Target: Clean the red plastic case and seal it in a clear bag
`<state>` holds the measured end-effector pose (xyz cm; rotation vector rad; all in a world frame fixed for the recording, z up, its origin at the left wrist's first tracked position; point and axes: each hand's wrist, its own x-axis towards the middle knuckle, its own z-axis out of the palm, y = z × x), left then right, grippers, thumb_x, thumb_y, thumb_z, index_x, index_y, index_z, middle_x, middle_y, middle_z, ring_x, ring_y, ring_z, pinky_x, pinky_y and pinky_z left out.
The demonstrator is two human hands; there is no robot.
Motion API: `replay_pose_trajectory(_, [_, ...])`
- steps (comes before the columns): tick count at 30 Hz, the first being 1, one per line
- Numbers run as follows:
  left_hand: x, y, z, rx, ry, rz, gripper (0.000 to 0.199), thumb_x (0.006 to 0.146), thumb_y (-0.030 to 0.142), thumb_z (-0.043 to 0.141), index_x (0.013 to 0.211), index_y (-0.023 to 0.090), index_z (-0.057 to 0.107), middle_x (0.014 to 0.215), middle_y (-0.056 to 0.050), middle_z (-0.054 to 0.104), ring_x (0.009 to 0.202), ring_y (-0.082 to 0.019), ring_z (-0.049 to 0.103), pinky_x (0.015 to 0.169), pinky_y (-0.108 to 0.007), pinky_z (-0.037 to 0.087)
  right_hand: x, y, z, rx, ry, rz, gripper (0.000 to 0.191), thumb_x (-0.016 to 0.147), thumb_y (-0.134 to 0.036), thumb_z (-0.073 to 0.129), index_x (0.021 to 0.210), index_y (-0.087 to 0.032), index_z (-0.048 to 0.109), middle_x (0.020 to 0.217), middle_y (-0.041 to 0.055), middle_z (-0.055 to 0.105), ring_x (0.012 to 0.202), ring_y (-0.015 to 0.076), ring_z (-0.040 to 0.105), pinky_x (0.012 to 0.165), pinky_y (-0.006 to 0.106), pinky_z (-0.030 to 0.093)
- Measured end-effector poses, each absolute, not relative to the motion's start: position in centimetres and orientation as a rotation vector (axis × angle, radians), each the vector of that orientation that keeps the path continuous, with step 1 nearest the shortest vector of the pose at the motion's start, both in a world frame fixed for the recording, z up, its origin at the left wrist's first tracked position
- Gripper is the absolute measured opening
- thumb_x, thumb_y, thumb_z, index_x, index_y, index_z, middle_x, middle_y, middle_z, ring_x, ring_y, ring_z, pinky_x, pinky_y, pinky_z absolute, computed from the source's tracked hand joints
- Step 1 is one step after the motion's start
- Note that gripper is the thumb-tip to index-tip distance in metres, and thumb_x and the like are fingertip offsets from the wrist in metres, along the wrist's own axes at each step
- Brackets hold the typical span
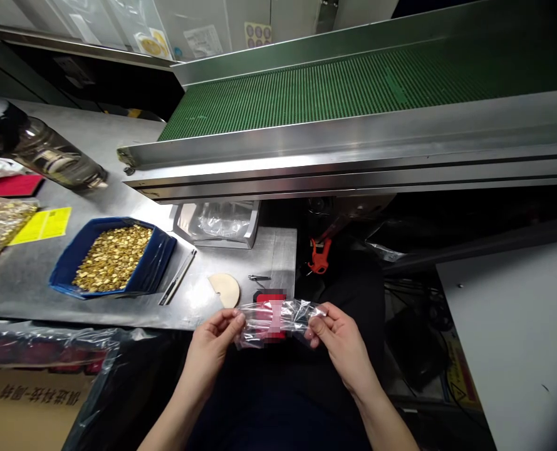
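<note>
Though crinkly, clear plastic (293, 316) in the pinched grip of left hand (216, 336) and right hand (339, 336).

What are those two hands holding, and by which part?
Clear plastic film: the left hand pinches one end, the right hand the opposite end.

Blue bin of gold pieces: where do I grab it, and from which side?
Probably by its left and right walls, from above: the blue bin sits upright and open-topped, with bare wall beside the gold pieces. Mind the slim tool close on its right.
</note>
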<state>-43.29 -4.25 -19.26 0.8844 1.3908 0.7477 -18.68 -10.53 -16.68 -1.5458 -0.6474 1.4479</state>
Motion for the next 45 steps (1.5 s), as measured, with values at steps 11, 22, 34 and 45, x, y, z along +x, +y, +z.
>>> replay_pose_trajectory(11, [-39.3, -10.2, -14.3, 1.167, 0.988, 0.557, 0.032, 0.081, 0.036, 0.086, 0.106, 0.03, 0.067, 0.099, -0.003, 0.069, 0.087, -0.027, 0.063, 0.077, -0.032, 0.052, -23.4, -12.6, -14.5, -1.335, -0.674, 1.683, 0.039, 0.088, -0.055, 0.072, 0.084, -0.02, 0.057, 0.068, -0.0022, 0.06, 0.058, 0.0116, 0.053, 0.056, 0.023, 0.039])
replay_pose_trajectory(22, [-42.0, -9.9, -15.6, 1.601, 1.369, 0.559, 0.02, 0.092, 0.026, 0.058, 0.08, 0.027, 0.042, 0.069, 0.004, 0.047, 0.059, -0.019, 0.045, 0.055, -0.028, 0.036, -22.1, -14.7, -13.3, -1.911, -1.54, 1.097, 0.02, 0.098, -0.036, 0.058, 0.081, -0.025, 0.053, 0.065, -0.0041, 0.06, 0.058, 0.0135, 0.056, 0.059, 0.024, 0.038])
replay_pose_trajectory(34, [-43.4, -11.9, -16.7, 1.543, 1.25, 0.506, 0.013, 0.094, 0.017, 0.047, 0.084, 0.025, 0.046, 0.076, 0.004, 0.047, 0.067, -0.018, 0.047, 0.062, -0.025, 0.039, -24.3, -14.2, -15.1, -2.12, -2.042, 0.798, 0.02, 0.088, -0.01, 0.057, 0.101, -0.024, 0.062, 0.093, 0.0042, 0.073, 0.083, 0.0263, 0.069, 0.073, 0.035, 0.041])
replay_pose_trajectory(45, [-49.2, -13.7, -19.3, 1.071, 1.181, 0.184, 0.043, 0.092, 0.055, 0.064, 0.075, 0.023, 0.041, 0.07, 0.005, 0.037, 0.066, -0.017, 0.034, 0.059, -0.026, 0.03, -21.3, -13.5, -16.7, -1.627, -0.924, 1.9, 0.034, 0.083, -0.049, 0.079, 0.102, -0.023, 0.069, 0.093, 0.0012, 0.071, 0.076, 0.0149, 0.065, 0.068, 0.025, 0.049])
